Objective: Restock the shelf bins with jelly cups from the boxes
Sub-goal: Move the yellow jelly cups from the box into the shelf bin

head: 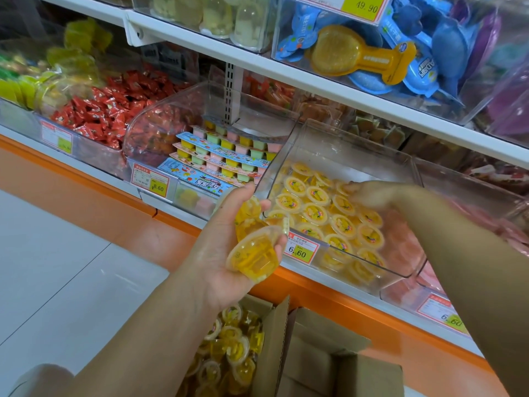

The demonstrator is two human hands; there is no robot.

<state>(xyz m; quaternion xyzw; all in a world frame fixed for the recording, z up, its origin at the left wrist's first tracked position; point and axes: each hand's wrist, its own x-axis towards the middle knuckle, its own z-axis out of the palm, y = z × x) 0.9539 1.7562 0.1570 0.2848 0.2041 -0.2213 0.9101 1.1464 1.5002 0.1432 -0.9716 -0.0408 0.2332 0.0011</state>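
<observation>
Clear glossy plastic bin point(337, 144), matt cardboard box point(323, 356)

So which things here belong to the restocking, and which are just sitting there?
Job: left hand holding jelly cups; right hand, blurred, reaching into the clear bin; cardboard box of cups.
Bystanders: red candies; pastel jelly trays; blue packs above.

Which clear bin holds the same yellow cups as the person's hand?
The bin the right hand reaches into; its left neighbour holds pastel strip packs, its right one pink packs.
</observation>
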